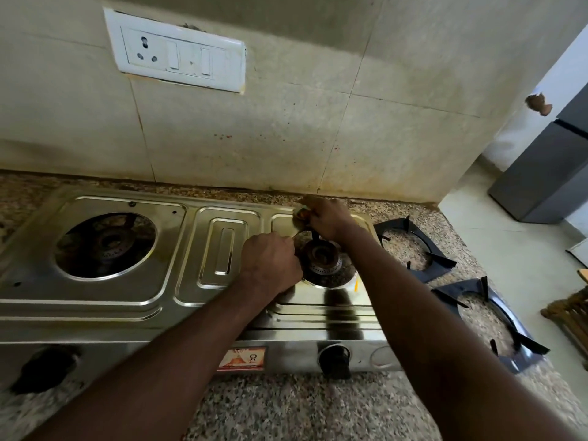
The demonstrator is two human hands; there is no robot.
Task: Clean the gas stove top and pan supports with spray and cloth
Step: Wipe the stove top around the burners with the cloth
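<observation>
Spanning the speckled granite countertop [286,405], the stainless-steel gas stove [222,249] lies with its top bare, a glossy pressed sheet with raised rounded-rectangle ribs and two round wells. Both pan supports are off the stove and rest flat on the granite to its right: the far pan support [440,261] just beside the stove's right edge, the near pan support [525,343] further right and toward the front. Each is a square dark enamelled frame with inward-pointing prongs.

Both bare forearms reach over the stove's front edge to its right half. The left hand [270,262] sits knuckles-up on the steel at the left rim of the right well, fingers curled under; whether it grips anything cannot be told. The right hand [331,218] hovers at the stove's back, behind that well, its fingers bunched around a pale wad [300,213], cloth or scrub pad, pressed to the steel.

The right burner [321,259] is a rusty, perforated ring; the left burner [109,243] is darker and grimy. A black knob [334,361] projects from the stove's front face.
</observation>
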